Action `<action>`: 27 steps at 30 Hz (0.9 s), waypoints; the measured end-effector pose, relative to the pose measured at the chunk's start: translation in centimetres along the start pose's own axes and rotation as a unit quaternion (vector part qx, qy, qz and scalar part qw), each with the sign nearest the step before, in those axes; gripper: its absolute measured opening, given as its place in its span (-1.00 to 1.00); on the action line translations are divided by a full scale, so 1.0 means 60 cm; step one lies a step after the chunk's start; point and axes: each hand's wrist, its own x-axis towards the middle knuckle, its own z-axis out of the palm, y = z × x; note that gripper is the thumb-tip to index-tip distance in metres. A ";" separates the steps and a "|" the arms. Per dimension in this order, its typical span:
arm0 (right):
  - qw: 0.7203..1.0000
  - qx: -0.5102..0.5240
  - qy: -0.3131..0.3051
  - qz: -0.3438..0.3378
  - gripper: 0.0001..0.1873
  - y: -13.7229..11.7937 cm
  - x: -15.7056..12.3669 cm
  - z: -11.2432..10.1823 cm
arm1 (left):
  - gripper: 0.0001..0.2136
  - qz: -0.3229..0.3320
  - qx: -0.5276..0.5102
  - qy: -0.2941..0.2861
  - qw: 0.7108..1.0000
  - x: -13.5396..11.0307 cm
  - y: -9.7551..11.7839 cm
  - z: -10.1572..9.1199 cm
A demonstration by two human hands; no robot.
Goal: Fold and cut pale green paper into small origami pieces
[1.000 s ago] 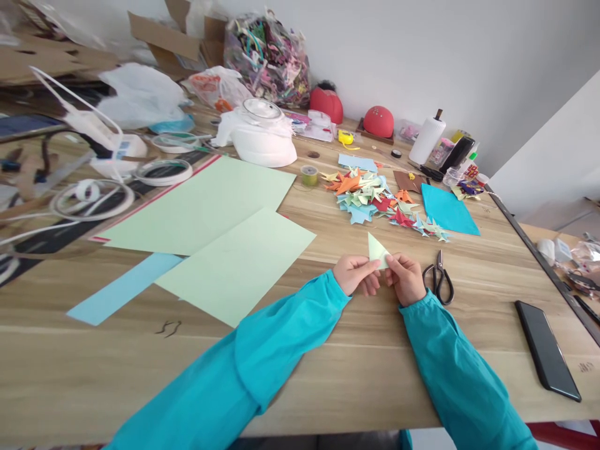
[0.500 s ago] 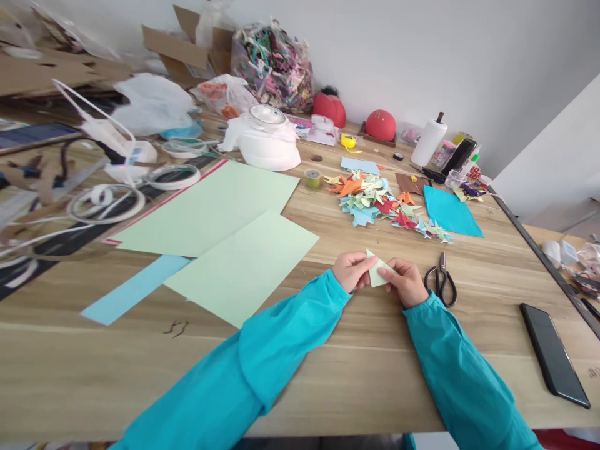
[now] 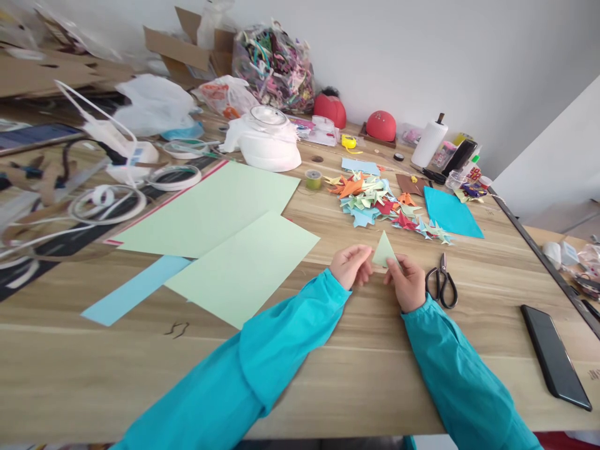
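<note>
One green paper triangle (image 3: 384, 251) stands tip-up just right of frame centre, between our two hands and equally near both. Our right hand (image 3: 407, 282) pinches its lower right edge; our left hand (image 3: 350, 265) curls at its lower left corner, and we cannot tell whether it grips. Around lie one scissors (image 3: 440, 282) at right, and two green sheets (image 3: 244, 265) and one blue strip (image 3: 134, 290) at left.

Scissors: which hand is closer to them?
Right. The right hand is just beside the scissors; the left hand is farther away, past the green paper triangle.
</note>
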 end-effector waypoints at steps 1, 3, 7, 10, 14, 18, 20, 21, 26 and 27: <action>1.000 -0.017 0.007 -0.021 -0.79 0.001 -0.001 0.000 | -0.60 0.008 0.003 -0.005 1.000 -0.001 -0.002 0.002; 0.996 -0.059 0.019 -0.063 -0.82 0.004 -0.002 0.000 | -0.53 0.028 0.017 -0.012 0.999 -0.002 -0.006 0.006; 0.981 -0.136 0.015 -0.139 -0.83 0.006 -0.005 -0.003 | -0.43 0.020 0.000 -0.034 0.999 -0.001 -0.016 0.008; 0.965 -0.184 -0.023 -0.187 -0.81 0.002 -0.007 -0.002 | -0.44 0.015 -0.018 -0.042 0.999 0.001 -0.022 0.007; 0.955 -0.200 -0.060 -0.213 -0.78 -0.003 -0.011 0.002 | -0.54 0.043 -0.008 -0.037 0.998 0.002 -0.023 0.006; 0.960 -0.183 -0.074 -0.199 -0.78 -0.006 -0.011 0.002 | -0.57 0.030 -0.027 -0.036 0.999 0.002 -0.015 0.006; 0.969 -0.153 -0.084 -0.175 -0.73 -0.006 -0.011 0.000 | -0.56 0.008 -0.059 -0.043 0.997 0.002 -0.010 0.005; 0.974 -0.132 -0.088 -0.160 -0.71 -0.004 -0.010 -0.001 | -0.56 -0.005 -0.078 -0.043 0.996 0.002 -0.009 0.005; 0.993 -0.021 -0.078 -0.082 -0.72 0.005 -0.006 -0.001 | -0.52 -0.030 -0.140 -0.047 0.989 0.007 -0.011 0.003; 0.995 -0.003 -0.075 -0.069 -0.72 0.006 -0.005 0.000 | -0.52 -0.029 -0.139 -0.049 0.989 0.008 -0.013 0.002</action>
